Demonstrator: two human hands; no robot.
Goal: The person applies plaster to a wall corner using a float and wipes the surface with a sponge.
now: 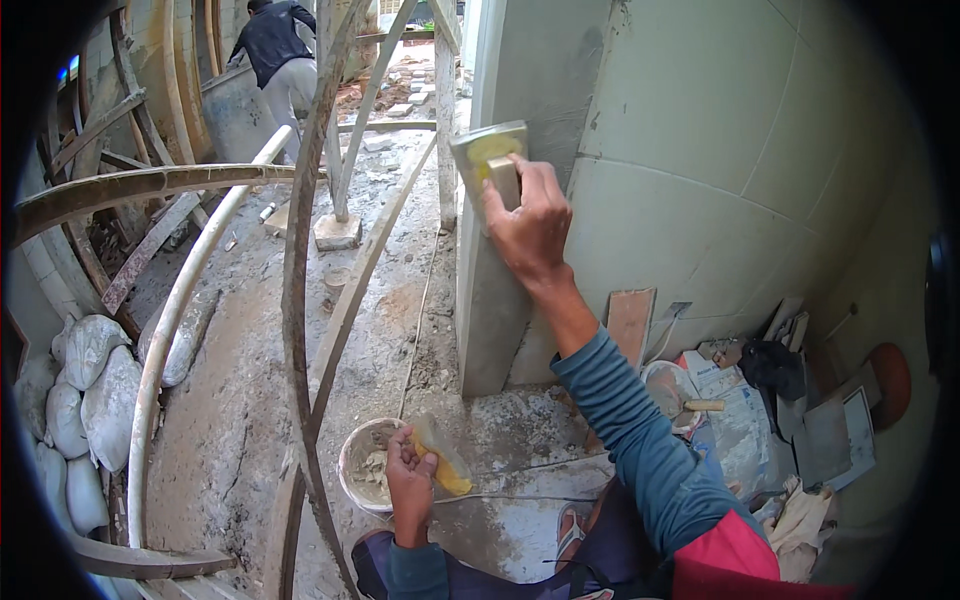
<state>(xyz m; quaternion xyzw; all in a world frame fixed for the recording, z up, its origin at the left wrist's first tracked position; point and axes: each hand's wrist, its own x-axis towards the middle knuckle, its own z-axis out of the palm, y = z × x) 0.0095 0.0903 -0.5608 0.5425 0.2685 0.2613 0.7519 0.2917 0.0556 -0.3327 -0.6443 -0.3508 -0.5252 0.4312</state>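
Observation:
My right hand is raised and wrapped round the pale block handle of a plastering trowel. The trowel's flat, yellow-smeared plate is at the narrow face of a grey plastered wall end; whether it touches is hard to tell. Low in front of me, my left hand pinches a flat scraper, grey with a yellow lower part. Just beside that hand stands a round bucket with pale, thick plaster inside. The scraper hangs tilted by the bucket's right rim.
Curved-looking wooden props and a pale pole cross the left side. Filled sacks are piled at far left. A person bends over at the back. Tools, boards and a second bucket crowd the right corner. A thin cord crosses the floor.

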